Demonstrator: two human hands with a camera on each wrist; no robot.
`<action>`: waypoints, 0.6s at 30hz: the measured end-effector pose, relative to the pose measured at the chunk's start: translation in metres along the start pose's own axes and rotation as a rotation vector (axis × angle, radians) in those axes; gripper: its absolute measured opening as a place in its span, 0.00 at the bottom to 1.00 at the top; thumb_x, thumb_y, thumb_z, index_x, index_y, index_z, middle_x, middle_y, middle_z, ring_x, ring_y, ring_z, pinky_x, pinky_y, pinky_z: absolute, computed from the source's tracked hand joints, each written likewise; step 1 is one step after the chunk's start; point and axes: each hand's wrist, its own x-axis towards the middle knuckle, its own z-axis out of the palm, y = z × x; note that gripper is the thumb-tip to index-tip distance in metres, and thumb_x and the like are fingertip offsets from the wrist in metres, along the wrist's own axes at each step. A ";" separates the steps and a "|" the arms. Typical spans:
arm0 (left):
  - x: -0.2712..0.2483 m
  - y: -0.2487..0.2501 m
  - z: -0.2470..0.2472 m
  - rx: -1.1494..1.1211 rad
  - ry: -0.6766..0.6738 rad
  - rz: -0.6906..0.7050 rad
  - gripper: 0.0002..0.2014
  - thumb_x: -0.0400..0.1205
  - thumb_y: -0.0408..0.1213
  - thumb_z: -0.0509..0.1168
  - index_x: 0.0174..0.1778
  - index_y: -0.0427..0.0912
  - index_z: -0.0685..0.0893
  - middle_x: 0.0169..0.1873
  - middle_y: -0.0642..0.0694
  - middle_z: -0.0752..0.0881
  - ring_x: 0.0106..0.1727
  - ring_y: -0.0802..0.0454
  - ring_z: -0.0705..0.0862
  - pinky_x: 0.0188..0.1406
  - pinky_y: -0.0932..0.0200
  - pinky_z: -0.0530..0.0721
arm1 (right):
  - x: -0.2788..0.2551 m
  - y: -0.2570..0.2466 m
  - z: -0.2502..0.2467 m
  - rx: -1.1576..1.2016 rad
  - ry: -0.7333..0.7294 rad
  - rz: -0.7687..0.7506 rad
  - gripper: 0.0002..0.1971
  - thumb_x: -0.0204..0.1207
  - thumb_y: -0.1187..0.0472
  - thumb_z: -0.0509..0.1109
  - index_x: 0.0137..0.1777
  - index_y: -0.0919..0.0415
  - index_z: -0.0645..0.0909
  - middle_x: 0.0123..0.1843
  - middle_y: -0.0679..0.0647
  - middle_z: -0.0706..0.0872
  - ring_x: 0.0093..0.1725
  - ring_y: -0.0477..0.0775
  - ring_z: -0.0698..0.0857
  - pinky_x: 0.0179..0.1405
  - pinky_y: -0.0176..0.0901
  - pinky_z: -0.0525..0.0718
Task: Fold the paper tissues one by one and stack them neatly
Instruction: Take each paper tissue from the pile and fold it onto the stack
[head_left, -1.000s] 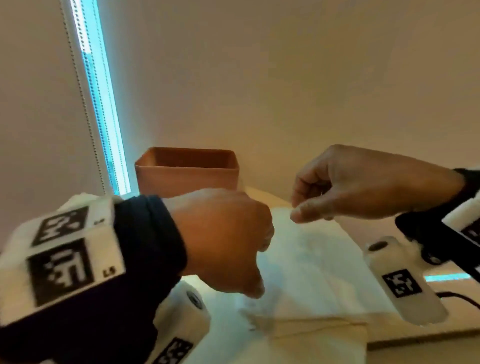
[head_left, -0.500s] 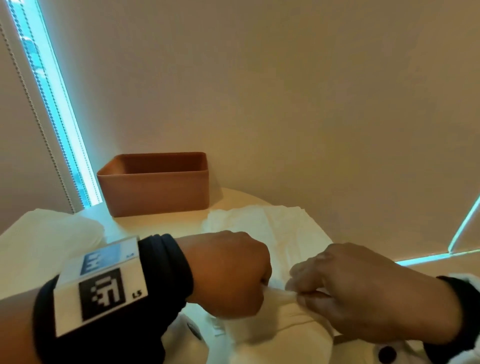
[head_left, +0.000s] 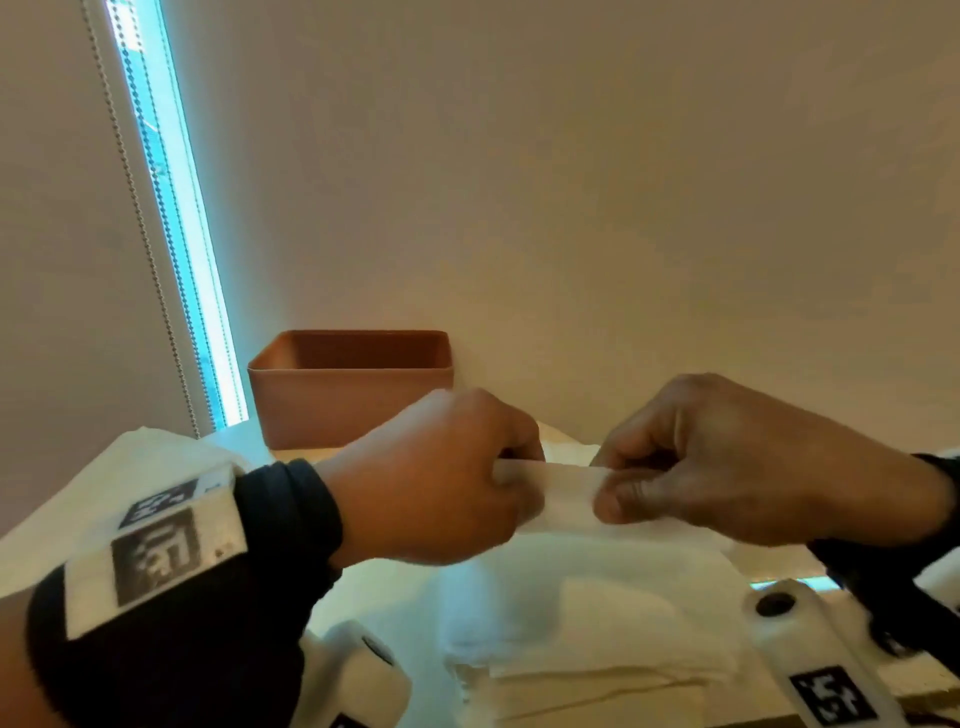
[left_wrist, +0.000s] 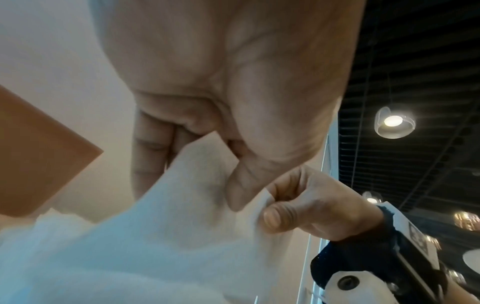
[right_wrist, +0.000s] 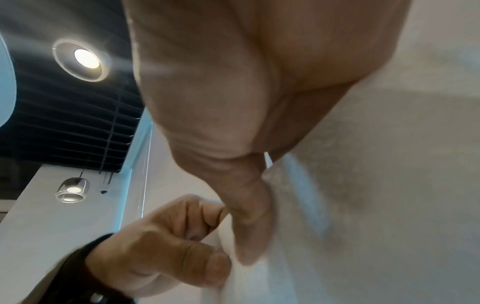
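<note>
1. Head view, nearest: a low stack of folded tissues (head_left: 597, 670) lies on the pale table (head_left: 779, 558) at the near edge, its layered edges facing the viewer. White camera housings with black square markers sit under both wrists at the bottom left and bottom right.
2. Just above that stack, a white paper tissue (head_left: 569, 493) is lifted off the table, stretched in a short span between the two hands and sagging below them.
3. On the left, the left hand (head_left: 436, 483) has its fingers curled in, thumb and fingers pinching the tissue's left end. From the left wrist camera the tissue (left_wrist: 161, 216) runs up into the curled fingers (left_wrist: 148, 156), the thumb pressing on its near face.
4. On the right, the right hand (head_left: 727, 462) pinches the tissue's other end between thumb and bent forefinger, the remaining fingers folded. In the right wrist view the right hand (right_wrist: 246, 123) has its thumb lying along the tissue (right_wrist: 376, 205), and the left hand (right_wrist: 166, 251) grips the sheet just beside it.
5. Further left, a loose heap of white tissues (head_left: 130, 467) lies behind the left wrist.
6. Farthest, a terracotta box (head_left: 353, 395) with an open top stands on the table against the beige wall, right of a bright window strip with a bead chain.
</note>
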 end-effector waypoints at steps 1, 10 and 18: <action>0.001 -0.002 -0.008 -0.052 0.091 -0.009 0.04 0.80 0.49 0.67 0.45 0.57 0.86 0.37 0.58 0.87 0.37 0.63 0.86 0.40 0.66 0.88 | 0.004 -0.003 -0.009 0.020 -0.004 -0.016 0.06 0.74 0.57 0.77 0.36 0.48 0.92 0.30 0.44 0.89 0.28 0.38 0.85 0.28 0.32 0.81; -0.032 -0.042 -0.085 -0.850 -0.063 0.057 0.20 0.67 0.35 0.79 0.56 0.37 0.90 0.50 0.39 0.92 0.48 0.45 0.91 0.43 0.60 0.88 | 0.047 -0.031 -0.082 0.682 0.039 -0.188 0.10 0.57 0.62 0.76 0.38 0.65 0.89 0.37 0.64 0.90 0.31 0.59 0.88 0.28 0.44 0.88; -0.081 -0.088 -0.091 -1.285 0.194 -0.120 0.28 0.59 0.42 0.85 0.53 0.35 0.91 0.48 0.34 0.91 0.46 0.41 0.91 0.45 0.50 0.89 | 0.085 -0.036 -0.060 1.027 -0.004 -0.249 0.26 0.57 0.57 0.80 0.57 0.68 0.88 0.54 0.67 0.91 0.46 0.64 0.92 0.40 0.53 0.92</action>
